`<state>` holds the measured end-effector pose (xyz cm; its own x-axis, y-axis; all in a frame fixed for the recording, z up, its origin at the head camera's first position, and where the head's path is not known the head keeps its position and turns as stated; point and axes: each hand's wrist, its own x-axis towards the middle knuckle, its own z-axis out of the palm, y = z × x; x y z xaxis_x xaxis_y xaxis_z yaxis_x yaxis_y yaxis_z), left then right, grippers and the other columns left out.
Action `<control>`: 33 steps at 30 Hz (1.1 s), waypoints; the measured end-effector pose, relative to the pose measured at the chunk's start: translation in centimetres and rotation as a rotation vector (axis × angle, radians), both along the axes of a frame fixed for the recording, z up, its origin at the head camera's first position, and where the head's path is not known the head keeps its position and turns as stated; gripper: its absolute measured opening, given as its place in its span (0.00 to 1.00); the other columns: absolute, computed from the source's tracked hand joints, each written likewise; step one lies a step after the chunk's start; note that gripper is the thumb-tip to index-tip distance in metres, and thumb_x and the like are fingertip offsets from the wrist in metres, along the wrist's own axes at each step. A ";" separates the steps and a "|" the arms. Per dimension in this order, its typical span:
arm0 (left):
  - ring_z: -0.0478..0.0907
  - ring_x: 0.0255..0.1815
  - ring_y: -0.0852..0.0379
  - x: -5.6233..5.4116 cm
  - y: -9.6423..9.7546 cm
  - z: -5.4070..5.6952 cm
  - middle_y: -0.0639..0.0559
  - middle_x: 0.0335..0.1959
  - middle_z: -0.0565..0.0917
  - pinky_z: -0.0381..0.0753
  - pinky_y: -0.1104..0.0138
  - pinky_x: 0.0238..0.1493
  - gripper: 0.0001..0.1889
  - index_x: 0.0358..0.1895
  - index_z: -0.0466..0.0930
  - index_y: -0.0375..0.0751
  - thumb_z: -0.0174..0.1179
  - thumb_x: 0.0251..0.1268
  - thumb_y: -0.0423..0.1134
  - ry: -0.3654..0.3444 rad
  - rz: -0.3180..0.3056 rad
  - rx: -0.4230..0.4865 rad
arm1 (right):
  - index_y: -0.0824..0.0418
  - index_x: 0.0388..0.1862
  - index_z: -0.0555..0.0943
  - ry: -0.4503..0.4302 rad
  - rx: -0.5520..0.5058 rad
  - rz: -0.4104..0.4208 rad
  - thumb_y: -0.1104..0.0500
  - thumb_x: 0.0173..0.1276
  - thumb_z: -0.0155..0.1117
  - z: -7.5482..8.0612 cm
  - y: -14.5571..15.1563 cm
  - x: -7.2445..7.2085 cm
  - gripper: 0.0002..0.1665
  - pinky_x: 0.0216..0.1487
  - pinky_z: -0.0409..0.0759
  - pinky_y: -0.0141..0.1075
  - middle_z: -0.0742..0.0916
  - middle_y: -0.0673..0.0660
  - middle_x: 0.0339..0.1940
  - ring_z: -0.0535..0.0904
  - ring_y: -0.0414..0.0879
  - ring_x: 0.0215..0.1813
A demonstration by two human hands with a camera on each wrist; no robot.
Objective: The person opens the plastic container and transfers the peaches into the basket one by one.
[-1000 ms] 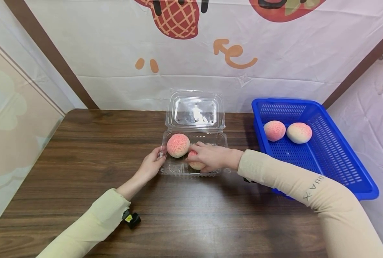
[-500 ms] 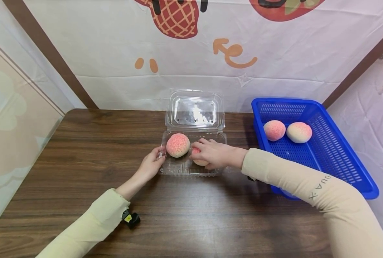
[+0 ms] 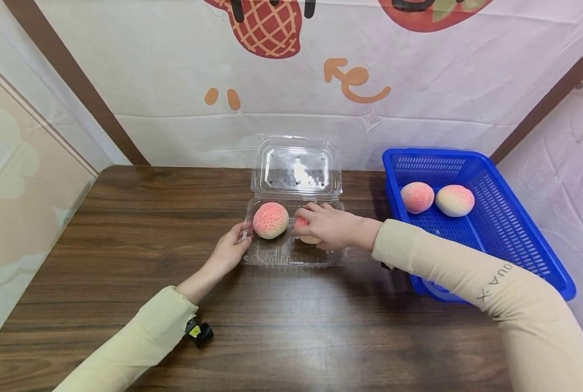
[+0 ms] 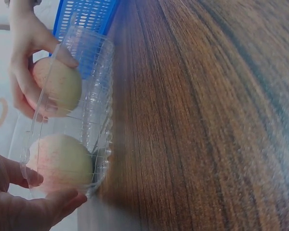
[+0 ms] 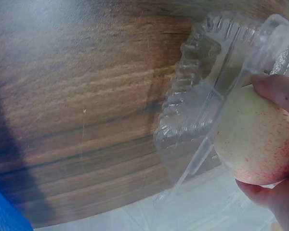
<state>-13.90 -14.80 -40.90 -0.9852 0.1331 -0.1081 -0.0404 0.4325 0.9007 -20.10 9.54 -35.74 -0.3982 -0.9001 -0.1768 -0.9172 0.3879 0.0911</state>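
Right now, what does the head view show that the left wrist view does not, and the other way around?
Only the head view: two peach-like balls in the blue basket, and the red patterned drawing on the wall.

Only the left wrist view: the broad pale flank of the held ball, seen from the side through the clear container, barely shown from above.

Both: left hand gripping the container's edge, right hand gripping that ball, free ball inside, table, part of the basket.

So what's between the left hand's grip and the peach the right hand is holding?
Another peach lies between, just inside the side of the clear box; the head and left wrist views show it.
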 end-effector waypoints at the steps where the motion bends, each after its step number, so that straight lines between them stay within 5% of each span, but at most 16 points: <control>1: 0.67 0.59 0.38 0.0 0.0 0.0 0.26 0.57 0.68 0.69 0.55 0.59 0.21 0.58 0.59 0.17 0.42 0.63 0.24 -0.001 0.000 0.000 | 0.48 0.58 0.72 0.002 -0.002 0.003 0.60 0.49 0.68 0.1 0.1 0.0 0.34 0.49 0.74 0.49 0.70 0.61 0.61 0.64 0.56 0.60; 13: 0.67 0.58 0.38 0.0 0.0 0.0 0.26 0.57 0.69 0.70 0.55 0.58 0.21 0.58 0.59 0.17 0.42 0.63 0.24 0.004 0.000 -0.004 | 0.49 0.59 0.72 0.025 0.024 0.002 0.60 0.47 0.71 1.2 0.9 -0.5 0.37 0.53 0.71 0.54 0.69 0.62 0.61 0.63 0.57 0.60; 33: 0.68 0.59 0.40 0.0 0.0 0.4 0.28 0.57 0.70 0.68 0.56 0.60 0.21 0.60 0.60 0.20 0.43 0.64 0.26 -0.015 0.016 -0.033 | 0.48 0.55 0.76 0.116 -0.038 0.017 0.60 0.52 0.69 2.1 2.5 -1.2 0.29 0.47 0.74 0.51 0.72 0.61 0.56 0.66 0.56 0.57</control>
<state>-13.88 -14.79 -40.55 -0.9854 0.1135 -0.1271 -0.0610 0.4612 0.8852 -21.34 12.07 -33.67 -0.3990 -0.9119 -0.0961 -0.9077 0.3779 0.1824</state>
